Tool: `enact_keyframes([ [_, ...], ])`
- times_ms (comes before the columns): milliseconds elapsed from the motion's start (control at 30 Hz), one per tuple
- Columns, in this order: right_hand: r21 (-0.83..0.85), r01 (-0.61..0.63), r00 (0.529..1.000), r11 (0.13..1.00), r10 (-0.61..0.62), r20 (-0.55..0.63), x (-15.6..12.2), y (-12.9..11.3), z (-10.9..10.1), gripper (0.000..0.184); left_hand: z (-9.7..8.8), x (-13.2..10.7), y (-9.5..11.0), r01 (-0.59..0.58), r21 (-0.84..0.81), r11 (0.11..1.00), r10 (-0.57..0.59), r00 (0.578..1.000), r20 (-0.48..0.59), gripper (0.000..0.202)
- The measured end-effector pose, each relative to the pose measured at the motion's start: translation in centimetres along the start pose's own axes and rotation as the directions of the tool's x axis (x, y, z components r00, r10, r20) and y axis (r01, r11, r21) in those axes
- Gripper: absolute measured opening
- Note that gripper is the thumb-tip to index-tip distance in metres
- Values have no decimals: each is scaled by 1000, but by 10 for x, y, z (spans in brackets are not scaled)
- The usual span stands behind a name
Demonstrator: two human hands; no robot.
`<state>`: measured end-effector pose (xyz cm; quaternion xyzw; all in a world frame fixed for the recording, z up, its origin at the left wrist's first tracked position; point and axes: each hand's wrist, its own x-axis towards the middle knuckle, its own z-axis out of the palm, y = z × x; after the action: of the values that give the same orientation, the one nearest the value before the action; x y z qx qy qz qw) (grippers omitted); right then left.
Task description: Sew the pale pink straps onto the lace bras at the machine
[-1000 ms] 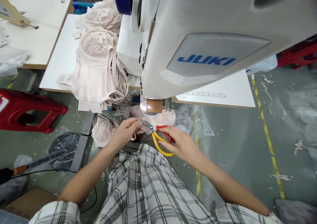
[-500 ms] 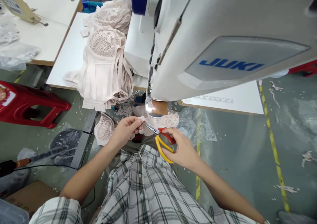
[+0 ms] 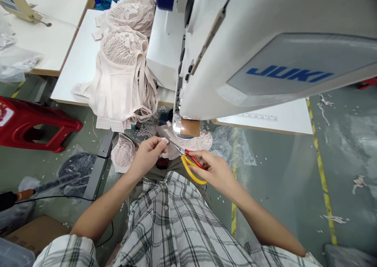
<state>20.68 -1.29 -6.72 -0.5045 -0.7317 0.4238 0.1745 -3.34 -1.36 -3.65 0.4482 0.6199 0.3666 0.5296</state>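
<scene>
A pale pink lace bra [image 3: 123, 153] hangs below the sewing machine's head, one cup to the left of my hands and lace under the machine on the right. My left hand [image 3: 148, 153] pinches a small edge of its fabric between thumb and fingertips. In my right hand [image 3: 214, 168] is a pair of scissors [image 3: 193, 172] with one red and one yellow handle; the blades look nearly closed and their tips are by my left fingertips. A small pale scrap [image 3: 169, 123] shows just above the blades, near the machine's presser area.
The white sewing machine [image 3: 265, 70] overhangs from the right. A pile of similar bras [image 3: 118, 70] lies on the white table at left. A red stool [image 3: 35, 123] stands farther left. Clear plastic [image 3: 232, 145] hangs at right, and scraps litter the floor.
The scissors and my right hand have shifted slightly up and left, and the blades have closed. A small pale scrap now appears above the blades. My left hand keeps its pinch.
</scene>
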Motion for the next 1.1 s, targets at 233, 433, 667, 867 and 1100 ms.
enact_keyframes([
  [233,-193,-109,984,975,78,-157,0,27,-62,32,5,1,-4,95,-421,902,-77,995,59,28],
  [433,-585,-13,879,811,-270,-393,43,27,-105,38,3,1,9,191,-369,910,-92,958,271,30],
  [667,-359,617,784,701,-588,198,27,-5,-15,28,5,-9,30,129,150,980,-192,800,568,30],
  [867,8,68,967,998,-64,-245,35,17,-32,27,23,-22,-26,-269,209,940,275,962,0,30],
  [1100,900,-202,957,386,274,98,13,-12,-8,28,93,-37,-71,270,-681,681,81,896,437,114],
])
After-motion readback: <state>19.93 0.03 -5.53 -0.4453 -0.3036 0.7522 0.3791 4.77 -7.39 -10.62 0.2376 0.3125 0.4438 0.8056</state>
